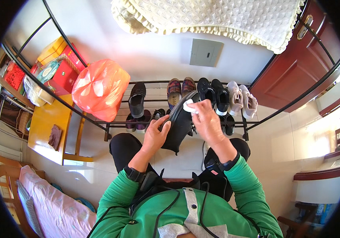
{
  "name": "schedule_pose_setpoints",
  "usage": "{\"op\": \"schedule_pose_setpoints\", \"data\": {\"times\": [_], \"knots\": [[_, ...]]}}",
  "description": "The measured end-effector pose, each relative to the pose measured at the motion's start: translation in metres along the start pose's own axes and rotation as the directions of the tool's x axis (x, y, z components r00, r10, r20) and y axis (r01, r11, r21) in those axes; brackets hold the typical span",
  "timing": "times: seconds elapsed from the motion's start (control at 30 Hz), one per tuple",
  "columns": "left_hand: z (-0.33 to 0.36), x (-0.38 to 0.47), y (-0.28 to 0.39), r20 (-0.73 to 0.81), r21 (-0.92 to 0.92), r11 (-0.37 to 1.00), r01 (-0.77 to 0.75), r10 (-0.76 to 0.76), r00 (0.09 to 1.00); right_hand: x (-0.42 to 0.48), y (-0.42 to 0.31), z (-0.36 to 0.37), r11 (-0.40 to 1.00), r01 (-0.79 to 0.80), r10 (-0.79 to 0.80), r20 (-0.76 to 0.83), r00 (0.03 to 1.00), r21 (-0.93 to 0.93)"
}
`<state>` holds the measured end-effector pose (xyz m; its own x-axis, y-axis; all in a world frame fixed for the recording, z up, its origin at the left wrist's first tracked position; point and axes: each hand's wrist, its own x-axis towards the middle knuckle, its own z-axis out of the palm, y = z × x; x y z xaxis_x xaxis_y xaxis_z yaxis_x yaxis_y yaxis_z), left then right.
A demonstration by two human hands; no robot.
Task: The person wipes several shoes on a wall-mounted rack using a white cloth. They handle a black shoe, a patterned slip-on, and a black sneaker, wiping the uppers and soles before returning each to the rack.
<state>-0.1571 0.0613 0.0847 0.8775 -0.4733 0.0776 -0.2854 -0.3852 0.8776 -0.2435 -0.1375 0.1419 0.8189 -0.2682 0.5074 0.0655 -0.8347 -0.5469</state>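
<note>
A black shoe (178, 131) is held on its side above the knees, its sole edge facing up and left. My left hand (155, 133) grips the shoe by the sole, thumb on the near side and fingers behind. In my right hand (207, 120) is a small white piece, perhaps a wipe or sponge (189, 106), pressed against the upper part of the shoe near the sole edge. Behind the shoe stands a black metal shoe rack with a dark slip-on shoe (137, 99), patterned shoes (174, 89), black sneakers (221, 96) and pale sneakers (248, 102).
An orange plastic bag (101, 89) sits left of the rack's shoes. Beyond it are a yellow wooden table (49, 119) with a brown cloth (55, 137) and red boxes (62, 78). A white quilted cover (217, 20) hangs above. A reddish door (292, 71) is at right.
</note>
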Motion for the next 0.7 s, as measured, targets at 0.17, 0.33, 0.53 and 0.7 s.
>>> {"op": "schedule_pose_setpoints", "data": {"times": [0.17, 0.33, 0.53, 0.7], "knots": [[-0.024, -0.008, 0.005, -0.133, 0.042, 0.997, -0.062, 0.067, 0.989, -0.038, -0.063, 0.018, 0.986, 0.159, -0.166, 0.289, 0.943, 0.047], [-0.047, -0.027, 0.005, -0.183, 0.015, 0.996, -0.087, 0.088, 0.979, -0.034, -0.086, -0.003, 0.97, 0.197, -0.222, 0.196, 0.955, 0.14], [-0.051, -0.054, 0.022, -0.192, -0.009, 0.986, -0.168, 0.163, 0.968, -0.004, -0.091, -0.027, 0.97, 0.237, -0.241, -0.088, 0.966, -0.055], [-0.056, -0.055, 0.027, -0.232, -0.1, 0.977, -0.189, 0.162, 0.959, -0.043, -0.127, -0.016, 0.972, 0.235, -0.219, 0.336, 0.916, -0.007]]}}
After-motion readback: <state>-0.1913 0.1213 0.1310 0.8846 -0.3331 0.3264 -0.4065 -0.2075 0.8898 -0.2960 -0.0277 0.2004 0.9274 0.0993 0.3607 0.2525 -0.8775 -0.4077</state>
